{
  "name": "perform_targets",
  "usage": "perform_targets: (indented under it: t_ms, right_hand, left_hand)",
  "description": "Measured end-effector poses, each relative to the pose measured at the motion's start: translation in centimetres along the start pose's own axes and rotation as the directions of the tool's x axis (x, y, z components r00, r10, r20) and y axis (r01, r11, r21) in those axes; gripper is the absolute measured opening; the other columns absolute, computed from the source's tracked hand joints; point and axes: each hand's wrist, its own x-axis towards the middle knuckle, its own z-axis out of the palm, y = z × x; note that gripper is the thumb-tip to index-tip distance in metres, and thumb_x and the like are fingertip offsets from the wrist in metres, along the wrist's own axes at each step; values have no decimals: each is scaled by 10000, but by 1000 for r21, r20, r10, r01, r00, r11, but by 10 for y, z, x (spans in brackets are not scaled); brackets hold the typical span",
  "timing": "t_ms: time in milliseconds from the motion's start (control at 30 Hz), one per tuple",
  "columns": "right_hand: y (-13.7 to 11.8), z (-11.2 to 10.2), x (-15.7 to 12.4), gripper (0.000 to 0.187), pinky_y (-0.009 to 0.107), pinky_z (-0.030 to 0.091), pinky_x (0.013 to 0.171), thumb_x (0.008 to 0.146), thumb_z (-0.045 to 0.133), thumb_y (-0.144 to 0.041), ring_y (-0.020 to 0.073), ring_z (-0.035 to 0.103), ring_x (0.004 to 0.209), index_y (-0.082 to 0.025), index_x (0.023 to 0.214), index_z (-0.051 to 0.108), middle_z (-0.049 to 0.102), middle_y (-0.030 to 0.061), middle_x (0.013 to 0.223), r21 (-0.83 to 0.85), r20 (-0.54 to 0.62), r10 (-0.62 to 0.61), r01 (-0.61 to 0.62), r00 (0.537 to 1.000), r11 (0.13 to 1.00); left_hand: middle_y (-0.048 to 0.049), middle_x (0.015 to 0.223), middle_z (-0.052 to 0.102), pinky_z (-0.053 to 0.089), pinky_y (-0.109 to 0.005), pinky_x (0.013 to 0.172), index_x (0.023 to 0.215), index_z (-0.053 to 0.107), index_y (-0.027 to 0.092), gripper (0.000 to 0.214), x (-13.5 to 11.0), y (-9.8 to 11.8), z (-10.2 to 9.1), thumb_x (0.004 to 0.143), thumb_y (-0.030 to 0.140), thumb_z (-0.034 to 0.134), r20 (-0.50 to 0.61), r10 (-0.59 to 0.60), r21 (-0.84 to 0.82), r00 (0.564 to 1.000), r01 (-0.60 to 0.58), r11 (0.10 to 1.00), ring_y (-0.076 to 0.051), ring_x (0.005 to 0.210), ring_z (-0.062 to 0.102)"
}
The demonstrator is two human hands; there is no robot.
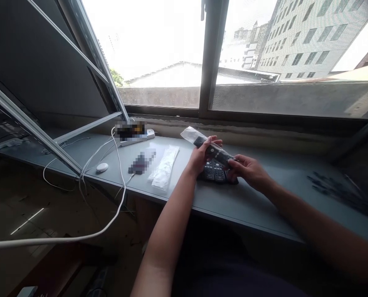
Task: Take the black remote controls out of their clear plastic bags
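A black remote control (220, 154) lies partly inside a clear plastic bag (190, 134), held slantwise above the table. My left hand (201, 154) grips the bagged remote near its upper end, thumb across the top. At the lower right end, my right hand (247, 169) pinches the remote or the bag's edge; which of the two I cannot tell. Beneath both hands, several black remotes (214, 171) lie side by side on the table, partly hidden by my hands. Left of my left forearm rests a stack of clear plastic bags (165, 167).
The grey table (233, 202) runs below a window. A blurred-out device (142, 161) with a cable, a white round object (102, 167) and a power strip (134, 140) sit left. A white cable (122, 194) hangs over the front edge. Dark remotes (341, 192) lie far right.
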Motion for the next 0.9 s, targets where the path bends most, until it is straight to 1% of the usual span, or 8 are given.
perform_targets:
  t_ms: [133,200,267,367,467,567,733,900]
  right_hand:
    - [-4,0,-2,646,336,670,612,796,1048,-569,247,818,757,-243,1296,801,875,90,1035,53,83,-8,4,997,999]
    - [-5,-3,-3,672,339,672,643,789,1062,-514,264,831,852,-246,1348,804,870,99,1117,58,135,-25,18,990,998]
    - [-6,-7,-2,625,344,666,668,792,1061,-490,266,824,877,-231,1310,826,866,104,1112,40,165,-36,30,986,999]
    - [-4,-10,1,589,345,638,671,783,1057,-518,232,780,763,-212,1235,835,855,81,943,4,140,-36,36,989,999]
    - [-4,-6,2,569,339,608,658,761,1056,-559,201,719,664,-206,1142,824,808,38,793,-30,98,-36,39,995,999]
    - [-7,3,0,552,343,593,653,774,1031,-599,187,669,634,-216,1108,817,764,7,748,-83,60,-48,53,997,995]
    - [-11,11,-4,535,347,573,650,812,966,-696,189,644,634,-211,959,791,735,11,729,-153,51,-81,88,995,984]
    - [-6,10,-2,554,341,534,621,865,908,-745,190,634,619,-214,890,752,713,12,706,-207,30,-120,124,992,971]
  left_hand:
    - [-165,1301,823,358,-128,477,1320,802,184,362,-2,2,2,1041,414,782,-23,-54,-132,998,51,990,-250,1203,803]
    - [-161,1256,827,292,-127,435,1291,802,172,330,-1,2,2,1066,408,750,-29,-52,-168,998,47,985,-226,1158,810]
    - [-163,1219,827,267,-136,418,1251,809,155,312,-1,-1,4,1069,399,745,-13,-56,-170,998,53,984,-212,1112,811]
    - [-171,1200,825,292,-147,427,1220,818,140,295,-2,-8,6,1044,373,776,46,-67,-111,997,72,991,-199,1040,806]
    - [-173,1187,825,432,-175,524,1281,812,147,358,-3,-16,7,1007,377,828,137,-80,-12,987,82,997,-176,925,785]
    - [-184,1255,824,541,-249,663,1335,803,153,451,-2,-21,7,951,372,890,206,-111,80,972,96,992,-157,834,750]
    - [-167,1215,838,492,-247,640,1352,785,151,529,0,-22,6,901,377,941,239,-77,120,968,49,992,-181,878,778]
    - [-180,1222,842,553,-277,726,1335,788,145,540,-6,-19,12,875,363,966,269,-91,135,959,56,989,-234,988,808]
